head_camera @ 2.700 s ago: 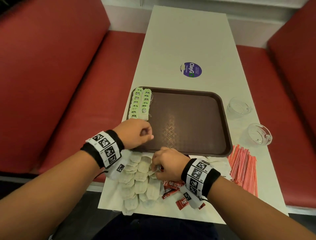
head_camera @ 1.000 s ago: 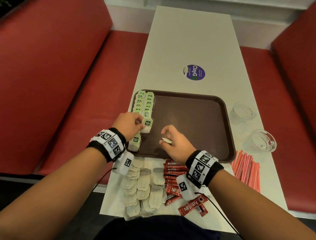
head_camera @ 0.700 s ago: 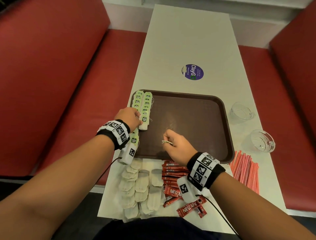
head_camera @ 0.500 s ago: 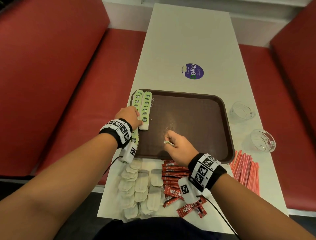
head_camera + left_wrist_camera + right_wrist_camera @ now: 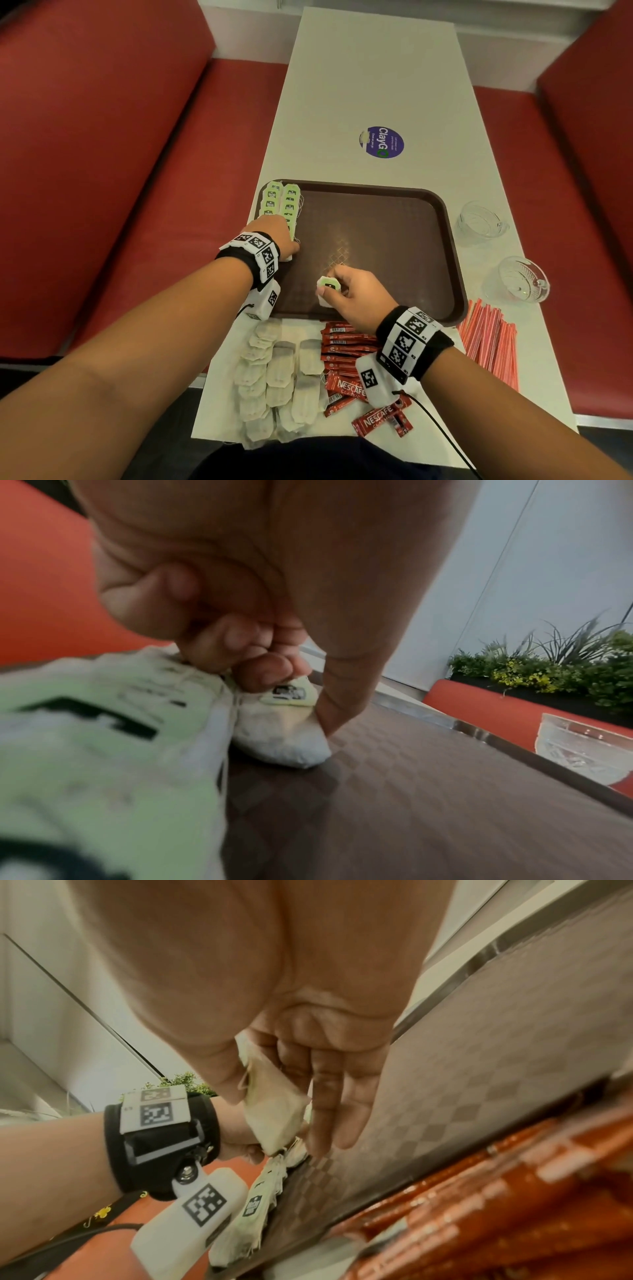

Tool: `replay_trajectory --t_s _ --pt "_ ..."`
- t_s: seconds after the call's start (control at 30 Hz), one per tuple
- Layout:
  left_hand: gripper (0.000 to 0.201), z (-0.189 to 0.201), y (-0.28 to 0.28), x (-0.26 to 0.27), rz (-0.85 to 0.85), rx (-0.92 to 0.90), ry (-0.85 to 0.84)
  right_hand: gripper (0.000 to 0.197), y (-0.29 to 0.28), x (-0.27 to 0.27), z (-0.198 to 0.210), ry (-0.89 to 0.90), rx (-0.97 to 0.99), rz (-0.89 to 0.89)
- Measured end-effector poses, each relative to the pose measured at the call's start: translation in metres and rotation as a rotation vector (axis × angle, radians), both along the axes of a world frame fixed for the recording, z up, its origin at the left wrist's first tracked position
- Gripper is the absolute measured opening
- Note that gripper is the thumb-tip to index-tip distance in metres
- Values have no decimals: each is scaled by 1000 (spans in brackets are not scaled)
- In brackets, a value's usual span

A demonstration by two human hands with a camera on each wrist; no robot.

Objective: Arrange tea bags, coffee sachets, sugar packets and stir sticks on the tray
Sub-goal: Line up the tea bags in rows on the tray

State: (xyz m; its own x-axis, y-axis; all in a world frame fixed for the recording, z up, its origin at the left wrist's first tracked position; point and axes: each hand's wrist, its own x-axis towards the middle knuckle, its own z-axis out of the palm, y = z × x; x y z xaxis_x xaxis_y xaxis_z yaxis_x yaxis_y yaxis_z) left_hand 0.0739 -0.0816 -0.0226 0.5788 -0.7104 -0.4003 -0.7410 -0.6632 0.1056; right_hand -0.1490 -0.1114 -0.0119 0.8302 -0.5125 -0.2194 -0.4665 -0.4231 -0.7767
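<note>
A brown tray (image 5: 428, 212) lies in the middle of the white table. Two rows of green-tagged tea bags (image 5: 289, 205) run along its left side. My left hand (image 5: 291, 245) is at the near end of the right row, fingers curled, pinching a tea bag (image 5: 281, 739) that lies on the tray floor. My right hand (image 5: 329, 291) hovers over the tray's near part and pinches another tea bag (image 5: 328, 285) between thumb and fingers, also seen as the tea bag (image 5: 270, 1112) in the right wrist view. Loose tea bags (image 5: 274, 377), red coffee sachets (image 5: 342, 349) and red stir sticks (image 5: 489, 342) lie on the table.
Two glass bowls (image 5: 479, 221) (image 5: 520, 279) stand right of the tray. A round purple sticker (image 5: 382, 141) is on the table beyond the tray. Red bench seats (image 5: 102, 171) flank the narrow table on both sides.
Both hands left the loose pile and came over the tray, each with a tea bag. The left hand brought its bag down to the end of the right row. The right hand turned its bag tag-up.
</note>
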Motion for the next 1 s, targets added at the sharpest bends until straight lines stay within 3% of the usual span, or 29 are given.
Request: replay_trajectory --t_s 0.13,0.27,0.37,0.5,0.8,0.87,1.0 --pt "36 18 8 -9 -43 -167 55 17 -2 -2 4 -30 -18 -11" --pt "28 42 31 -25 -146 -480 394 15 -4 -2 3 -56 -11 -29" --pt "23 54 49 -36 -311 -456 535 16 -4 0 2 -85 -11 -47" --pt "7 49 60 -41 -417 -444 473 21 -2 6 2 -95 -15 -57" --pt "5 44 77 -34 -325 -593 413 26 5 8 0 -3 -29 -23" --pt "5 43 78 -23 -231 -629 382 36 7 5 -3 48 8 48" --pt "5 36 77 1 -130 -606 305 33 14 -3 -5 223 -145 340"
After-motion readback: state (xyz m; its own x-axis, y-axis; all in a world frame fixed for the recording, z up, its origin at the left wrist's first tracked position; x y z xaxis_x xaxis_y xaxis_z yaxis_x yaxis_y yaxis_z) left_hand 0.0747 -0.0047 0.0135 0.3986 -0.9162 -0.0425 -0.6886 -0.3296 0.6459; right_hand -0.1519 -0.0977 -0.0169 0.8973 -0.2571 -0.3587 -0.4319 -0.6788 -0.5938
